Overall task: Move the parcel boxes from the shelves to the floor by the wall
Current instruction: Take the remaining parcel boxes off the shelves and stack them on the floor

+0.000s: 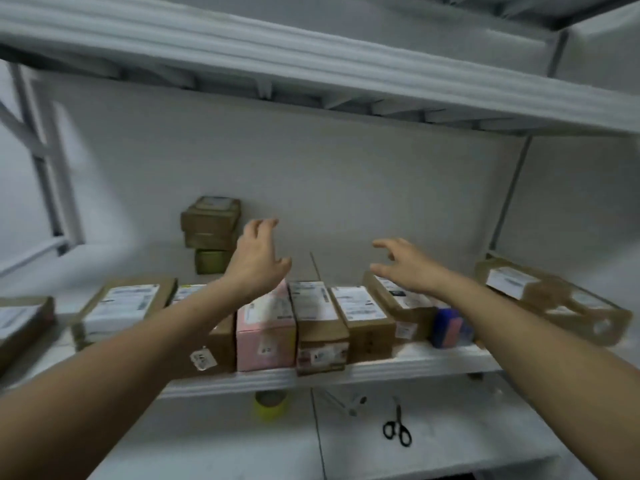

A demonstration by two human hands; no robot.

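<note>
One view only: head cam, wide-angle, worn by person. Faces fwd and slightly down, close in. Middle shelf w/ parcel boxes sits centre frame; upper shelf runs across top, lower shelf at bottom.

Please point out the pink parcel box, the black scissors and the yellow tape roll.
Pink cardboard parcel box (pixel 265 336): head view, front face.
Black-handled metal scissors (pixel 398 420): head view, the pivot.
Yellow tape roll (pixel 270 408): head view, outer side.
</note>
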